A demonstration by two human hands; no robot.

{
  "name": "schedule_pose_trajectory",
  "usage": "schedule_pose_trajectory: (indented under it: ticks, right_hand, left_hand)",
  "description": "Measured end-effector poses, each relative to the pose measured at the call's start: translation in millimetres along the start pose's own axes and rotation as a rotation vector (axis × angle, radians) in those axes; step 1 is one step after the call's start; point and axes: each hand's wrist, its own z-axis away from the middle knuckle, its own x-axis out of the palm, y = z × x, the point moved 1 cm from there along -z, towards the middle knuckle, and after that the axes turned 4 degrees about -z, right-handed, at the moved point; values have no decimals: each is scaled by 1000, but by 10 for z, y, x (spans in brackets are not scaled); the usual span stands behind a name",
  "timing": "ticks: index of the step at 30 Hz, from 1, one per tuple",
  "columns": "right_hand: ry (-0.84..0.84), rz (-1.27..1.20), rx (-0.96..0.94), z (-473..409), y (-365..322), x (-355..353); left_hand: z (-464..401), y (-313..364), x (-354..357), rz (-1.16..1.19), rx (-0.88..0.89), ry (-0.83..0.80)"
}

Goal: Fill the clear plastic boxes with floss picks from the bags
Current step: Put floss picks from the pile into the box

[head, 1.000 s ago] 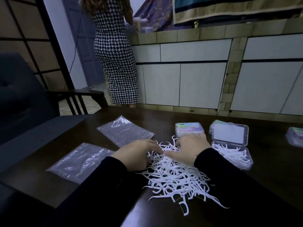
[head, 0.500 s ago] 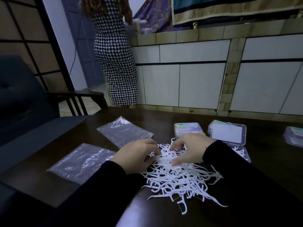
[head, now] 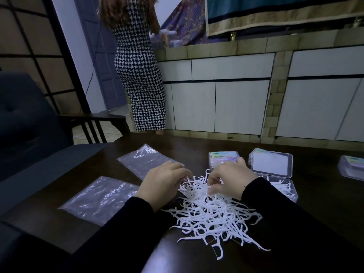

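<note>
Both hands moved a little farther into the loose heap of white plastic floss picks on the dark wooden table. My left hand and right hand each have a curled grip pinching picks. I fear tangled picks may drag and scatter beside the open clear plastic box at right.

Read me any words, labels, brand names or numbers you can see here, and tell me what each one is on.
No text here can be read.
Closed box behind the right hand: a colourful printed label on its lid, lettering too small and blurred.
Box at the right edge: coloured label, also blurred.
Open box lid: a plain white panel, no print visible.
Plastic bags: no print visible.
</note>
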Motion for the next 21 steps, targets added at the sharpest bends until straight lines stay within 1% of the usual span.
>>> schedule_pose_trajectory:
  ticks: [3,7,12,15,17,21]
  right_hand:
    - [90,-55,-40,27,0,18]
    - [222,-126,-105,76,13,27]
    - [484,-148,-180,189,118,59]
    - [613,-220,-183,279,204,80]
    - [645,-241,-166,328,228,84]
    - [630,-223,-144,419,191,135]
  left_hand:
    - [-36,44,-20,6,-56,93]
    - [-104,133,-59,81,-140,195]
    - [-164,181,-54,267,-296,310]
    - [-203,217,-32,316,-348,337]
    - [-239,259,-15,340,-360,342]
    - [-297,360,13,375,-368,340]
